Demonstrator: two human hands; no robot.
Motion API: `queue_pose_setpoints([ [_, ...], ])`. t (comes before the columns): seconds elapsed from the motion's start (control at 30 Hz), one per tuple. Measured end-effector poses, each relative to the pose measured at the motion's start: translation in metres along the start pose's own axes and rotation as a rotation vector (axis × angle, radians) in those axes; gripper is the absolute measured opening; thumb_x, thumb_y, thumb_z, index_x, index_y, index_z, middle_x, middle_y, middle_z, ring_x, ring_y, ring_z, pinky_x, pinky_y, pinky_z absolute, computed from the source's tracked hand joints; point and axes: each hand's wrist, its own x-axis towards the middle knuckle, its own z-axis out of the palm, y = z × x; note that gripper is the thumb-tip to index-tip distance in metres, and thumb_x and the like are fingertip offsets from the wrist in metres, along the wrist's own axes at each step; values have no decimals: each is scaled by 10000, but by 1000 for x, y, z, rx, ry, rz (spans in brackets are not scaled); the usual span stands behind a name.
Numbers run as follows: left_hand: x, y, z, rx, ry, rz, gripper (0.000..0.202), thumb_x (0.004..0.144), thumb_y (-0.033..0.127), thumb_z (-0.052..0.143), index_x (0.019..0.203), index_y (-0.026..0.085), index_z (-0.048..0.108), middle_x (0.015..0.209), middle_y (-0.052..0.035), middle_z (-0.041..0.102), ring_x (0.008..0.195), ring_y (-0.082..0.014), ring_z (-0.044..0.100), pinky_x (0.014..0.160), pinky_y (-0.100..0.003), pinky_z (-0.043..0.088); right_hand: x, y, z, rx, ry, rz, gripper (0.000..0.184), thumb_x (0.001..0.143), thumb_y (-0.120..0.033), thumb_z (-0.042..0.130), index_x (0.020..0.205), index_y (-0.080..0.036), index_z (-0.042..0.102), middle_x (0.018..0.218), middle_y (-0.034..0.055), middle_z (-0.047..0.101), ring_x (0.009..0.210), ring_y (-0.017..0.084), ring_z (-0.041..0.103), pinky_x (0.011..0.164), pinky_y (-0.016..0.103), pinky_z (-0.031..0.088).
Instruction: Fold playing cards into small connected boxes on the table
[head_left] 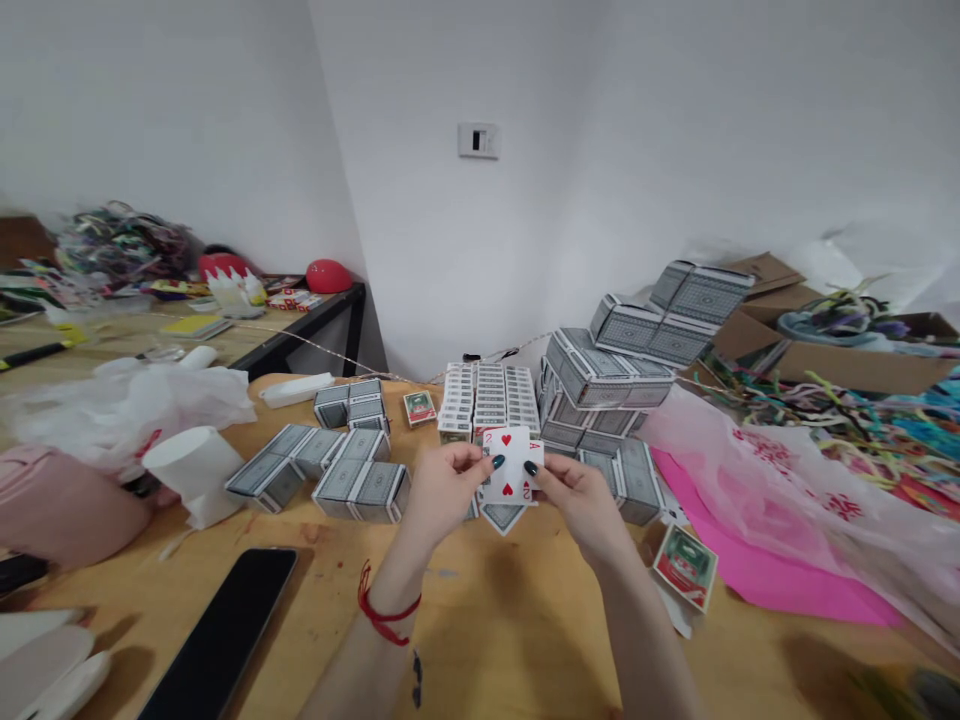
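Both my hands hold a few playing cards point(511, 466) above the wooden table point(495, 630); the front card is a two of hearts. My left hand point(444, 487), with a red string at the wrist, pinches the cards' left edge. From the other side my right hand point(576, 494) pinches their right edge. A face-down card with a grey patterned back point(502, 516) sticks out just below them. Behind the hands stand rows of card packs point(489, 397) and stacked grey card boxes point(600, 375).
Grey card boxes point(322, 470) lie to the left, a black phone point(225, 630) at the front left, a white paper cup point(191, 468) and a white plastic bag point(127, 400) beyond. A single green-and-red pack point(684, 566), pink paper point(757, 560) and cardboard boxes with pipe cleaners point(840, 385) fill the right.
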Motion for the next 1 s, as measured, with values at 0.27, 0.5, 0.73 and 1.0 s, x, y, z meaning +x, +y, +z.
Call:
queue_pose_setpoints([
  [0.27, -4, 3, -4, 159, 18, 62, 184, 703, 313, 558, 618, 151, 571, 571, 11, 567, 526, -109, 474, 504, -213, 359, 0, -4, 0, -107, -131, -71, 276, 761, -330, 551, 960, -188, 678, 879, 34, 697, 791, 198, 621, 773, 335, 477],
  [0.5, -19, 15, 8, 308, 85, 159, 163, 756, 298, 510, 669, 175, 573, 575, 4, 611, 515, -124, 518, 498, -216, 341, -2, 4, 7, -374, 108, -175, 260, 780, -264, 487, 965, -204, 659, 840, 44, 700, 711, 198, 622, 660, 282, 459],
  [0.73, -33, 14, 28, 414, 170, 224, 165, 774, 304, 504, 677, 195, 580, 607, -6, 632, 534, -136, 553, 517, -223, 360, -12, 3, 20, -751, 484, -187, 228, 772, -276, 486, 918, -190, 638, 733, 89, 687, 645, 224, 621, 569, 280, 405],
  [1.0, -30, 24, 15, 332, 105, 170, 143, 771, 272, 498, 692, 181, 576, 671, -13, 679, 585, -140, 610, 540, -212, 414, -1, 3, 10, -318, 240, -367, 334, 760, -283, 513, 1078, -202, 573, 970, 67, 681, 825, 179, 646, 733, 286, 500],
])
